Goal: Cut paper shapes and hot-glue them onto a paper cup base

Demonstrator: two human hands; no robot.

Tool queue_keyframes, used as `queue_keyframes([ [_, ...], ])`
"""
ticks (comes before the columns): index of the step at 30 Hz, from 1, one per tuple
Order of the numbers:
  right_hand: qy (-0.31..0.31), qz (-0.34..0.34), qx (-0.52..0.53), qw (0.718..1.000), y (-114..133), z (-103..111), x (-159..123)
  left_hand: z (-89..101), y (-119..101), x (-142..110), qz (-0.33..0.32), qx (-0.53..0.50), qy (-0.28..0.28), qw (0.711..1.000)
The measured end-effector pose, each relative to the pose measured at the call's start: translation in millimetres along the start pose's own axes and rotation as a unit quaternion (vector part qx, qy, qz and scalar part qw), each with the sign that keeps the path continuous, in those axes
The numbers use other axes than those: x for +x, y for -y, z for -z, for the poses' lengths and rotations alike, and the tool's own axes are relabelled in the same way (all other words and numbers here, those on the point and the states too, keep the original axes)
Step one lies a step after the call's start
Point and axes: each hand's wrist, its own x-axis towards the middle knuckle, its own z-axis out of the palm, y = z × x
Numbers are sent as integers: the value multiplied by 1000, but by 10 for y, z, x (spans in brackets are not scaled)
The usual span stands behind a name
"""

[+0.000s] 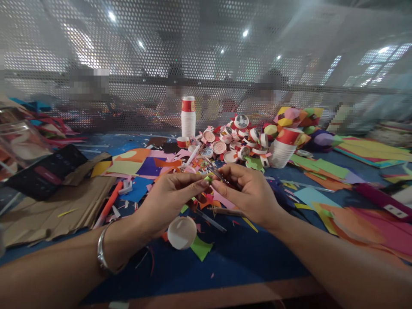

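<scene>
Above the middle of the blue table, my left hand [175,193] pinches a small piece of green paper [209,177] between thumb and forefinger. My right hand [246,189] is closed around what look like small metal scissors [220,175], mostly hidden by the fingers. Their metal part lies right beside the green piece, and the fingertips of both hands nearly meet. Below my hands are a round white cut cup bottom [182,233], a green paper scrap [201,247] and a clear thin strip [211,220].
Behind my hands lies a heap of cut cup bottoms [219,147], between two stacks of paper cups [188,120] [283,150]. Cardboard [64,206] and a black box [48,169] lie left, coloured paper sheets [363,223] right. A perforated screen [144,56] stands behind.
</scene>
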Motion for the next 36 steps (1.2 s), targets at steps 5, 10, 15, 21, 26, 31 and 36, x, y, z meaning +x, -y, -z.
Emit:
queue_keyframes([
  [5, -1, 10, 1, 1000, -2, -3, 8, 9, 21, 10, 19, -36, -2, 999],
  [10, -8, 11, -5, 1000, 15, -2, 0, 2, 21, 21, 47, -93, -3, 995],
  [15, -17, 23, -7, 1000, 29, -2, 9, -38, -43, -3, 74, -123, -17, 990],
  [21, -32, 11, 24, 999, 47, -4, 7, -53, -77, -11, 70, -132, 6, 989],
  [26, -34, -5, 40, 999, 44, 7, -9, -39, -52, -14, 46, -137, 1, 990],
  [31, -38, -9, 40, 998, 56, -6, -11, -31, -51, -10, 44, -158, -26, 986],
  [36, -37, -7, 38, 999, 64, -13, 5, -21, -28, 19, 58, -120, -15, 991],
])
